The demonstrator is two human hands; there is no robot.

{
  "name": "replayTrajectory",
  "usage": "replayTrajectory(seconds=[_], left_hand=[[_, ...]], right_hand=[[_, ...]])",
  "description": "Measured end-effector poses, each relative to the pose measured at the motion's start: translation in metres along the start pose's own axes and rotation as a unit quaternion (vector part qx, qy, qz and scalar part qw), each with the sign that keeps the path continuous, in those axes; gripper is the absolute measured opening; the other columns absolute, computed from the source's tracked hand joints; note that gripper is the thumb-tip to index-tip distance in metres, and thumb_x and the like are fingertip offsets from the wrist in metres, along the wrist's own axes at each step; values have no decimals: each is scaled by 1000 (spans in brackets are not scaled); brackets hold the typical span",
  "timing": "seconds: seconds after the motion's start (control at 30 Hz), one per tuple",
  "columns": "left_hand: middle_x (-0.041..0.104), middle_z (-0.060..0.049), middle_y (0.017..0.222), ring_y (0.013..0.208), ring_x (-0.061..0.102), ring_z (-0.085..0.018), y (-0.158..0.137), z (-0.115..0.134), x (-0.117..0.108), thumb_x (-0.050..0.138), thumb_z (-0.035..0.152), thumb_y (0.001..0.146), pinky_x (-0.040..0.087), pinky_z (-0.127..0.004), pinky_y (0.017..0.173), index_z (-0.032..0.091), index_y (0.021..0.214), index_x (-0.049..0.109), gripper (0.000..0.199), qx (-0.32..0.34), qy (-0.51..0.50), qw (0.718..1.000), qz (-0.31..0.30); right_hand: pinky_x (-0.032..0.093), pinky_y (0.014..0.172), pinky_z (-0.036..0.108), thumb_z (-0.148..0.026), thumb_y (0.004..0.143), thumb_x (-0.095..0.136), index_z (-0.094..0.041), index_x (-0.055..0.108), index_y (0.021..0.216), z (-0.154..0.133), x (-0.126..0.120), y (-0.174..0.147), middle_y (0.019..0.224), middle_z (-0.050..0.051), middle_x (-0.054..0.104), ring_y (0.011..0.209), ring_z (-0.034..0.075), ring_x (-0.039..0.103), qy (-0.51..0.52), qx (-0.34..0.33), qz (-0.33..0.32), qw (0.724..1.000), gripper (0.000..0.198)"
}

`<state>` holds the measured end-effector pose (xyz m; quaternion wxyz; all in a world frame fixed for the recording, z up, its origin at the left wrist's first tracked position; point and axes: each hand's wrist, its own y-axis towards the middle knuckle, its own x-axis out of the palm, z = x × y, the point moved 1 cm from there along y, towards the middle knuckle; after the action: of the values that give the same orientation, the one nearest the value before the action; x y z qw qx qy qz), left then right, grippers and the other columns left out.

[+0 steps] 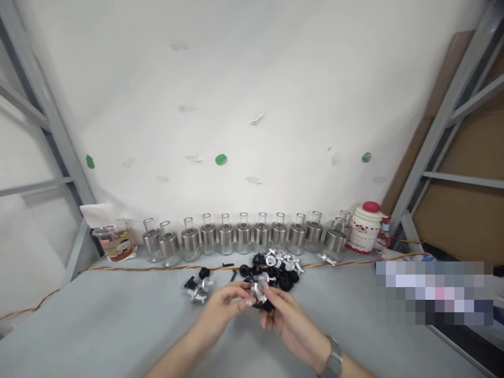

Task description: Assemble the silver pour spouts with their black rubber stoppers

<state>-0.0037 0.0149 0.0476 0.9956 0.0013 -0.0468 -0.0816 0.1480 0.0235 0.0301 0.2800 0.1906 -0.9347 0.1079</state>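
In the head view, both of my hands meet above the grey table (pixel 129 325), around a small silver-and-black plastic part (pixel 258 292). My left hand (pixel 222 307) has its thumb and fingers closed at the part's left side. My right hand (pixel 289 317), with a grey band at the wrist, grips it from the right, thumb on top. Fingers cover much of the part. Just beyond lies a pile of black round caps (pixel 285 281) and silver-white plastic pieces (pixel 280 258). Left of my hands sits a smaller group of silver and black pieces (pixel 197 295).
A row of glass bottles with metal sleeves (pixel 226 232) lines the wall. A lidded drink cup (pixel 115 244) stands left, a white jar with a red lid (pixel 365 228) right. A twisted red-yellow wire (pixel 149 269) crosses the table. Metal frame posts flank both sides.
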Motion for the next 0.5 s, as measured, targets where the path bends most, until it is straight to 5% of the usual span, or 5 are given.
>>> replayTrajectory(seconds=[0.1,0.2,0.3,0.5], left_hand=[[62,-3,79,73,57,-16,-3,-9,10,72,31,59,42,-25,69,15,62,66,17,-24,-87,994,-61],[53,3,52,50,46,-8,-5,-19,16,72,29,59,37,-19,52,14,60,65,17,-42,-151,986,-47],[58,0,56,47,45,-7,-6,-21,18,70,27,63,34,-17,46,11,66,67,16,-56,-201,978,-27],[65,-3,65,66,59,-14,-4,-12,12,70,27,64,45,-25,67,12,71,66,17,-72,-233,969,32]], right_hand=[[31,34,17,-47,72,57,-16,58,84,10,2,2,58,-3,55,36,6,46,-23,34,-11,999,34],[33,34,19,-54,71,53,-16,56,86,19,2,4,57,-2,55,35,7,45,-66,26,-17,997,41],[36,36,23,-59,73,45,-18,54,87,21,0,3,54,-1,55,36,11,46,-174,8,-33,984,45],[32,49,23,-44,83,40,-21,47,65,-5,-6,-9,52,-3,48,49,12,44,-443,-149,31,884,30]])
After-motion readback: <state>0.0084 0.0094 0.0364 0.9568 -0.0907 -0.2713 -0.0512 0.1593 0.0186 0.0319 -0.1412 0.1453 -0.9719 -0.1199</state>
